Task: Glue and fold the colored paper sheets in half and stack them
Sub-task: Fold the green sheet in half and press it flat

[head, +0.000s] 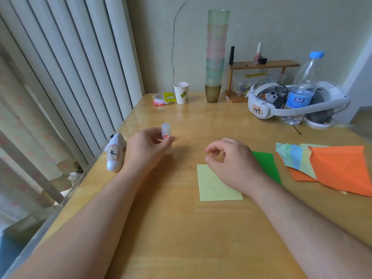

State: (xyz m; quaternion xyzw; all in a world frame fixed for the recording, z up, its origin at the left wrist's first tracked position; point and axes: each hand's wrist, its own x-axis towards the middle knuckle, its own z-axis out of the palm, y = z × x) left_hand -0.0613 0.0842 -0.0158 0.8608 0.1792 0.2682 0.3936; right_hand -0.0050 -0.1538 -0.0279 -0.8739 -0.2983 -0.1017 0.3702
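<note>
At the far left a white device (pixel 115 154) lies on the surface (pixel 181 228) by the window edge, just beside your left hand (pixel 145 150). That hand's fingers curl round a small glue stick (pixel 166 132), pinching it upright above the wood. Behind it, near the wall, sit a tape packet (pixel 163 99), a paper cup (pixel 181 93) and a tall stack of cups (pixel 215 55).

Your right hand (pixel 231 164) hovers over the near-centre with its fingers loosely curled, thumb and forefinger close but holding nothing. Beneath it lies a pale yellow sheet (pixel 215 186), flat on the surface, its top right corner hidden by the hand. A green sheet (pixel 267 166) lies just to its right, partly under your wrist.

Further right, a fanned pile of sheets (pixel 332 166) rests on the surface, orange on top. Behind it stand a headset (pixel 261 105) and a water bottle (pixel 302 89).
</note>
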